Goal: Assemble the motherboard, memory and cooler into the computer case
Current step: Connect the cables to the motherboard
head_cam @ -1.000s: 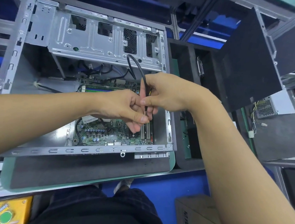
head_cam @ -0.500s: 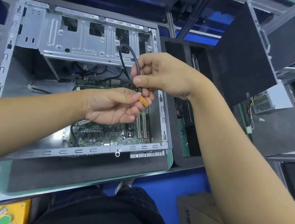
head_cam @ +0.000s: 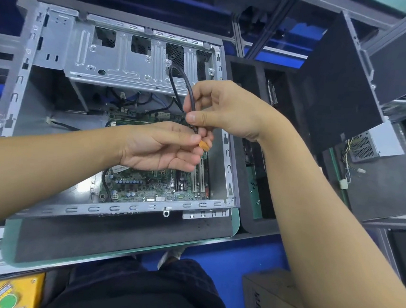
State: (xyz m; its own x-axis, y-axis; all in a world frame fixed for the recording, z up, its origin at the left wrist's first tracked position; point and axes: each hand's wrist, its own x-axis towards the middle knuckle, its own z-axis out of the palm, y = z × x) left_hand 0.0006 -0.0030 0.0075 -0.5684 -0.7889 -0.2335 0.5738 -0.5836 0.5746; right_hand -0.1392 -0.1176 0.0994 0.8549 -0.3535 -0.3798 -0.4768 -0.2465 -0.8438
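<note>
Open grey metal computer case (head_cam: 45, 73) laid at the table's (head_cam: 116, 251) front edge, green motherboard (head_cam: 151, 186) seated inside, thin black cable (head_cam: 190, 89) with orange connector (head_cam: 204, 145) pinched above the board by left grip (head_cam: 158, 148) and right grip (head_cam: 227, 109)

Hidden: motherboard (head_cam: 146, 188) centre, under left hand (head_cam: 163, 148); carton (head_cam: 273, 302) cut off.

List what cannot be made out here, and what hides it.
Head view.
Middle of the motherboard: behind the left hand.
Pins of the orange connector: too small, partly under fingers.
Far end of the black cable in the right hand: lost under the drive cage.
</note>
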